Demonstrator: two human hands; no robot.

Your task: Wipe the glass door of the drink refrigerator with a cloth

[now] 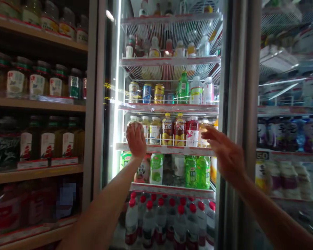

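Note:
My left hand [136, 139] is raised in front of the leftmost bottle [133, 118] on the refrigerator's middle shelf. Its back faces me with the fingers extended upward; whether it touches that bottle cannot be told. My right hand [228, 152] hangs at the right side of the same shelf, palm down, fingers stretched out to the left and a little blurred. Nothing shows in it. Close to its fingertips stands a white-capped bottle [203, 133]. Between the hands are a red drink bottle [192, 132] and two yellow-capped tea bottles [167, 130].
Cans [159, 93] and a green bottle [183, 88] fill the shelf above. Green bottles [203, 172] stand below, over several red-capped bottles [161, 218]. Wooden shelves [36, 101] of jars and bottles are at left. A metal door frame [246, 104] borders the right side.

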